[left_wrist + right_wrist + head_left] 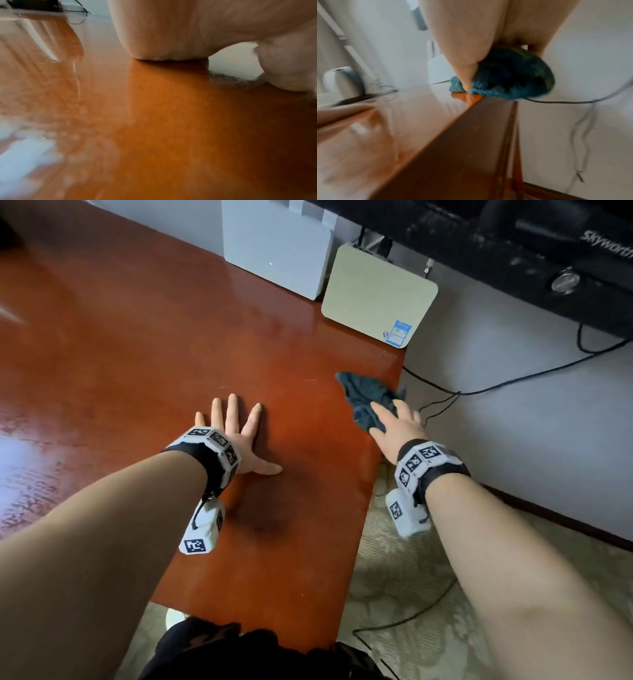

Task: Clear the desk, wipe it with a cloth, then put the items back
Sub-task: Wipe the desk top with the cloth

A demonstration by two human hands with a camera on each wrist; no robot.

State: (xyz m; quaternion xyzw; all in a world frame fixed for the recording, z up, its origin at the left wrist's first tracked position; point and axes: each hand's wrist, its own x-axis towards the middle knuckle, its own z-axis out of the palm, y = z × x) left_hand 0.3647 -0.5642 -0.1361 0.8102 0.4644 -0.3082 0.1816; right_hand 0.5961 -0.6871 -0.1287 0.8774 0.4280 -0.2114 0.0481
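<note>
Cloth [363, 397] in right grip [399, 428] at desk [154, 344] edge, left grip [239, 441] flat, white box [277, 248] beyond.

Skyworth-branded black unit [479, 234] upper right; black cables [496, 386] against white wall [513, 446]; patterned carpet [428, 594].

Left hand [241, 441] lies flat, fingers [232, 414] splayed; right hand [399, 428] reaches forward, gripping.

At centre the left hand [239, 441] lies flat, fingers [233, 410] spread, on the red-brown desk [137, 354]; to its right the right hand [399, 431] holds a dark teal cloth [363, 393] at the desk's edge.
</note>
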